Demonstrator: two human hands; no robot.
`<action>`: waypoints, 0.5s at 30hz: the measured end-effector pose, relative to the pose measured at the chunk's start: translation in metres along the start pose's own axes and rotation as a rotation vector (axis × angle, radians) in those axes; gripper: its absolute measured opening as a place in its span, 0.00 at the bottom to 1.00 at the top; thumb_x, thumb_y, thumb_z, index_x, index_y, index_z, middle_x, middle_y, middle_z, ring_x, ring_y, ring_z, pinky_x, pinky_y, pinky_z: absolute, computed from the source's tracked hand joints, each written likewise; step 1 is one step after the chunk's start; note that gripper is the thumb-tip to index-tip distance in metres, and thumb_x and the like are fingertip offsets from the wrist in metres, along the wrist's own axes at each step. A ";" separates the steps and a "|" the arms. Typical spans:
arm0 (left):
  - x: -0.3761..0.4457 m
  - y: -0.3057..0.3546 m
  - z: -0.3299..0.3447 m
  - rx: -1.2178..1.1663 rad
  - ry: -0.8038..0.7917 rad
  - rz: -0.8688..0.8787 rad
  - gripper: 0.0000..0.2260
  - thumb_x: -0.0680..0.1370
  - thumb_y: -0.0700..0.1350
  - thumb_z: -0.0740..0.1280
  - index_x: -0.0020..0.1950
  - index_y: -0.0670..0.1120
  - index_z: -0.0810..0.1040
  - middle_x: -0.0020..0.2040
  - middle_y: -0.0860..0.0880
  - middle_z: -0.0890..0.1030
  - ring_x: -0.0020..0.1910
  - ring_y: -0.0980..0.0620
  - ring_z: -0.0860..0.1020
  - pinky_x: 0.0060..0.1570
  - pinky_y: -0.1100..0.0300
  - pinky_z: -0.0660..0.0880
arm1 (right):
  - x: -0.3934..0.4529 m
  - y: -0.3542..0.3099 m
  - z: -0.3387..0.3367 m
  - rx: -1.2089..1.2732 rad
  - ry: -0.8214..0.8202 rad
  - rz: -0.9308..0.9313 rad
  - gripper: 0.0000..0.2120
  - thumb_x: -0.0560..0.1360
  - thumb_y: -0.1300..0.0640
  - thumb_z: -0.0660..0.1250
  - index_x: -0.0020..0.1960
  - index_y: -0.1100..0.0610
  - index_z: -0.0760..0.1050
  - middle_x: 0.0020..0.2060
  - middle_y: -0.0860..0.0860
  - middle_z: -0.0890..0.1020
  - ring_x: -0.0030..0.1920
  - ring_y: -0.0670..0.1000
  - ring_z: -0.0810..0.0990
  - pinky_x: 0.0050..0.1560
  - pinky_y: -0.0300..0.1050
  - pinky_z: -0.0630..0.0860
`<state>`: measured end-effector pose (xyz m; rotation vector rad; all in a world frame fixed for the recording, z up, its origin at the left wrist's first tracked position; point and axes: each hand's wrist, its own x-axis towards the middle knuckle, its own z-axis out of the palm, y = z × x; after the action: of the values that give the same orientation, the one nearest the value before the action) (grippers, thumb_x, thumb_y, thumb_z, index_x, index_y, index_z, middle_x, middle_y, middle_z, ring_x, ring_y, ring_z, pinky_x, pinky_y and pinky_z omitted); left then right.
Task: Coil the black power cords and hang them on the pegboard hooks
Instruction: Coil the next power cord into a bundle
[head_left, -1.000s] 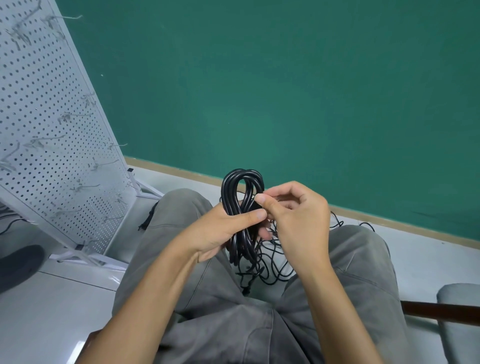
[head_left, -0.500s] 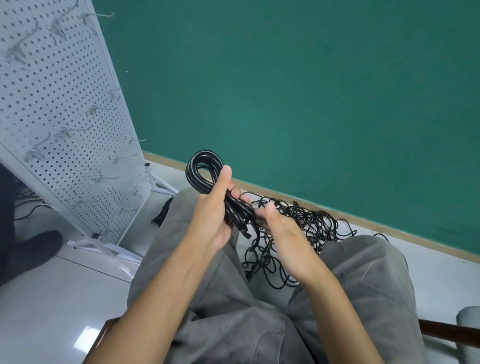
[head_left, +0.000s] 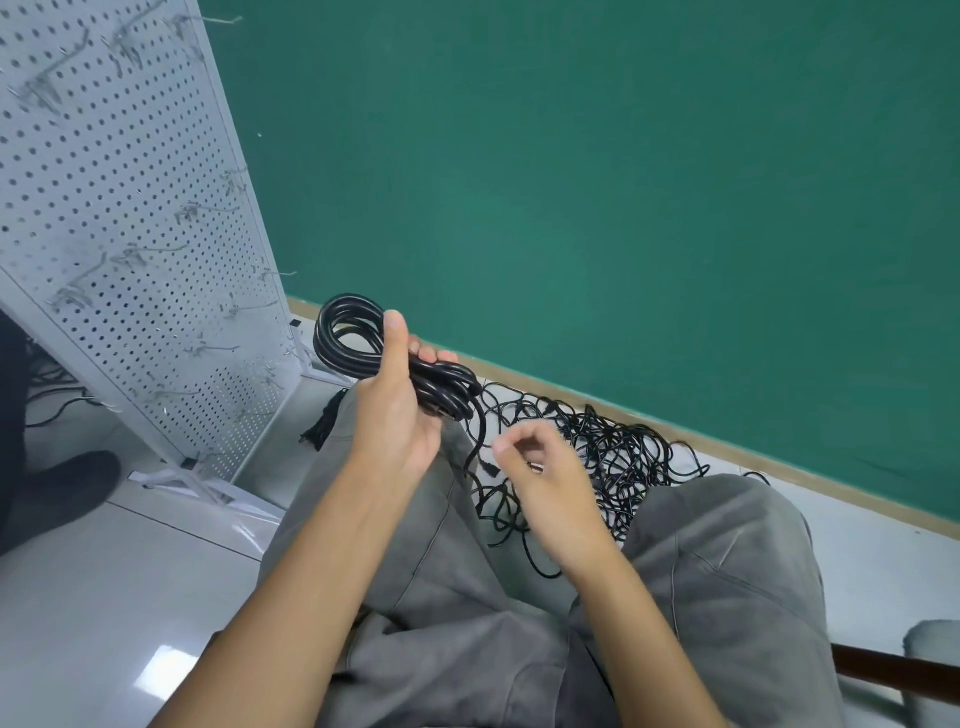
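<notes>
Left hand (head_left: 400, 415) grips the coil (head_left: 363, 348), its long axis slanting up-left toward the pegboard (head_left: 130, 208); right hand (head_left: 545, 483) is loosely curled, holding nothing.

Green wall (head_left: 597, 182), pale glossy floor (head_left: 104, 597), perhaps a chair arm (head_left: 893, 675).
</notes>
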<state>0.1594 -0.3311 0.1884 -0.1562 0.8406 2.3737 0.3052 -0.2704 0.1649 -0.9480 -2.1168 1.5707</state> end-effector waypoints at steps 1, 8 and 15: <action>-0.001 0.001 0.001 0.002 -0.008 -0.012 0.19 0.83 0.54 0.65 0.37 0.46 0.70 0.31 0.50 0.72 0.31 0.52 0.76 0.42 0.59 0.81 | 0.004 0.001 -0.002 0.019 0.028 0.016 0.07 0.81 0.56 0.69 0.58 0.55 0.77 0.53 0.46 0.81 0.50 0.36 0.78 0.50 0.29 0.71; -0.006 0.004 0.009 -0.032 -0.089 -0.065 0.20 0.84 0.57 0.63 0.37 0.47 0.68 0.29 0.53 0.70 0.28 0.55 0.74 0.51 0.58 0.78 | 0.010 0.018 0.000 0.098 -0.215 0.121 0.16 0.82 0.54 0.67 0.69 0.47 0.72 0.67 0.41 0.77 0.69 0.39 0.73 0.68 0.39 0.68; 0.001 0.005 0.001 -0.029 -0.003 0.051 0.19 0.84 0.57 0.62 0.37 0.47 0.70 0.31 0.52 0.73 0.31 0.53 0.77 0.47 0.58 0.80 | 0.010 0.019 0.011 0.063 -0.249 0.166 0.07 0.83 0.55 0.65 0.60 0.55 0.74 0.52 0.53 0.86 0.50 0.47 0.83 0.50 0.35 0.73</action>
<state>0.1560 -0.3330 0.1913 -0.1449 0.8176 2.4339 0.2972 -0.2687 0.1419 -0.9724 -2.1825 1.9142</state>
